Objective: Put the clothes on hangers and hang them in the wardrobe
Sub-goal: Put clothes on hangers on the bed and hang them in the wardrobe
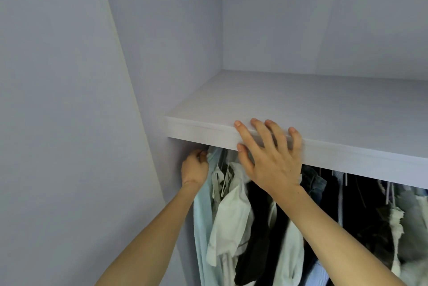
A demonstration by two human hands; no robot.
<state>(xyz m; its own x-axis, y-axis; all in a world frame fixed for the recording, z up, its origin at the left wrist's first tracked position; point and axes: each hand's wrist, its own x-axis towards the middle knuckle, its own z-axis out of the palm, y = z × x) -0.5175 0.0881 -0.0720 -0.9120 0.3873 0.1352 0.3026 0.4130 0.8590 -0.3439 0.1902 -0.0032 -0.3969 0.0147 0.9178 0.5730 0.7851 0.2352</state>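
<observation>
My left hand (194, 170) is up under the shelf (301, 105), fingers curled round the very top of the pale blue shirt (202, 216). The shirt hangs straight down from that hand, its long axis running vertically alongside my forearm. My right hand (268, 158) is spread wide and holds nothing. Its fingertips lie over the shelf's front edge, above and to the right of the left hand, with the thumb below the edge. So the left hand is the one at the shirt, and I judge the next move to be its alone: seating the hook on the rail just above its knuckles.

That is the part I can't see. The rail and the hook of the blue shirt's hanger are both behind the shelf's front lip (I'd be working by feel). I can't tell whether the hook is on already. To the right of my left hand, close by, hang white hangers (225, 181), a white shirt (231, 216) and a black garment (257, 216). My right wrist covers some of them. Further right of my right hand the dark clothes blur together and are cut off at the picture's edge.
</observation>
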